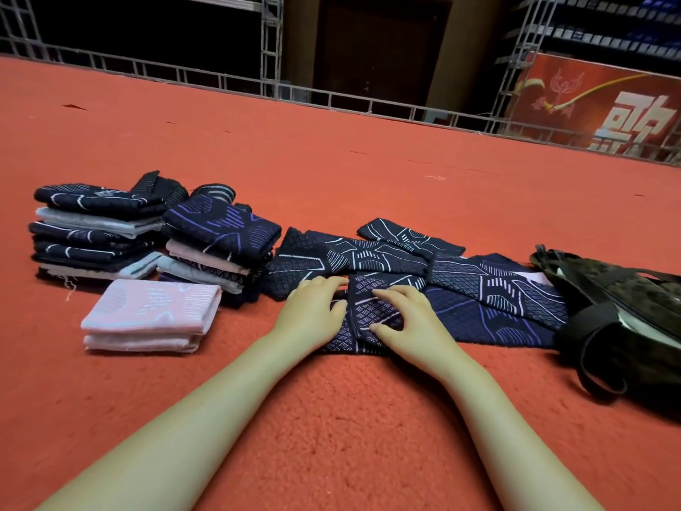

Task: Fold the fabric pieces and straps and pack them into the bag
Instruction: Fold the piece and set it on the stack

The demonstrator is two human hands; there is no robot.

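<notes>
A dark navy patterned fabric piece (372, 311) lies partly folded on the red carpet in front of me. My left hand (313, 311) rests flat on its left edge. My right hand (409, 315) presses on its right part, fingers spread and curled onto the cloth. More unfolded navy pieces (490, 289) lie spread behind it and to the right. Two stacks of folded pieces (95, 230) (217, 245) stand at the left, with a folded pink piece (151, 315) in front of them. A dark camouflage bag (619, 311) with black straps lies at the right.
Red carpet (331, 418) covers the whole floor. Metal truss railing (272, 49) runs along the far edge. A red banner with white characters (597, 101) stands at the back right.
</notes>
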